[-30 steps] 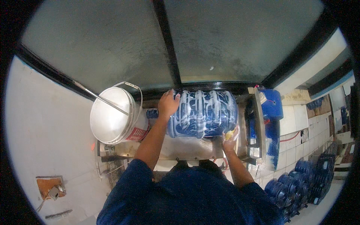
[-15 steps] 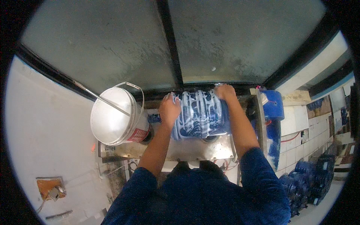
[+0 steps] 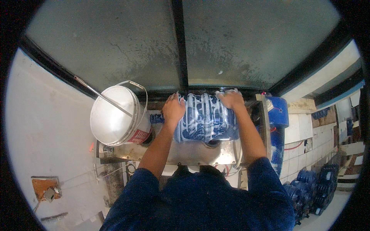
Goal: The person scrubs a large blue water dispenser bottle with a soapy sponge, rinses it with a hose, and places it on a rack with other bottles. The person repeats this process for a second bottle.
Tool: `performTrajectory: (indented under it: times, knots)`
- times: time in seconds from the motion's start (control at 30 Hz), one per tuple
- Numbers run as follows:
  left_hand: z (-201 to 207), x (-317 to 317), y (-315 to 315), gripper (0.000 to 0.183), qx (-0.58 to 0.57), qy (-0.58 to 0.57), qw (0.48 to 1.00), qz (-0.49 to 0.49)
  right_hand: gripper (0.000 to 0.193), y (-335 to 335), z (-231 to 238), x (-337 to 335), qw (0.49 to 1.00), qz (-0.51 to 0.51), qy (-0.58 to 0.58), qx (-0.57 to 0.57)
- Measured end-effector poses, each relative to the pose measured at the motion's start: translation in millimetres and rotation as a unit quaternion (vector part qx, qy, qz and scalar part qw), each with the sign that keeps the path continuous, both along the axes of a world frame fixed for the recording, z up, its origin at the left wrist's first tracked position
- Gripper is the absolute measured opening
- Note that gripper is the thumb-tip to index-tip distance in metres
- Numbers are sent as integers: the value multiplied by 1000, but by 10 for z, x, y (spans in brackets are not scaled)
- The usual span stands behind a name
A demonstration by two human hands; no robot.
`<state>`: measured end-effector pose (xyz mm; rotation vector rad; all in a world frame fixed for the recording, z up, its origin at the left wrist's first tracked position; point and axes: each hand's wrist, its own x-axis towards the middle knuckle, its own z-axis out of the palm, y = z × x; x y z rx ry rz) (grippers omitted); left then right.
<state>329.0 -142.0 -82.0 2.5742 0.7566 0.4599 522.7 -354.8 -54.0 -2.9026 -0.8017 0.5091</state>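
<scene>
A large blue water jug lies on its side on a metal counter, its ribbed body streaked with white foam. Its neck points left, toward the bucket. At the shoulder end, my left hand grips the jug from above, fingers curled over the far side. My right hand holds the upper far side near the base, with foam around its fingers. Whether a sponge or cloth lies under that hand is hidden.
A white bucket with a wire handle stands at the left, a metal rod leaning in it. Dark-framed glass rises behind the counter. A blue barrel is at the right, and several blue jugs stand on the floor.
My right hand has shifted slightly left and down over the jug's base end, its fingers now more spread. My left hand stays at the shoulder. The whole view has tilted a little.
</scene>
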Motion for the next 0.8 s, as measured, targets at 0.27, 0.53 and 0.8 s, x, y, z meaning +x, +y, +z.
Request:
performTrajectory:
  times: [0.27, 0.53, 0.8]
  knots:
    - [141, -14, 37, 47, -44, 35, 998, 13, 55, -235, -289, -1292, 943, 103, -203, 243]
    - [3, -19, 5, 47, -10, 39, 999, 3, 52, -67, -228, -604, 988, 42, -115, 99]
    - [95, 58, 22, 41, -64, 56, 996, 31, 56, 515, -222, -912, 985, 15, -75, 157]
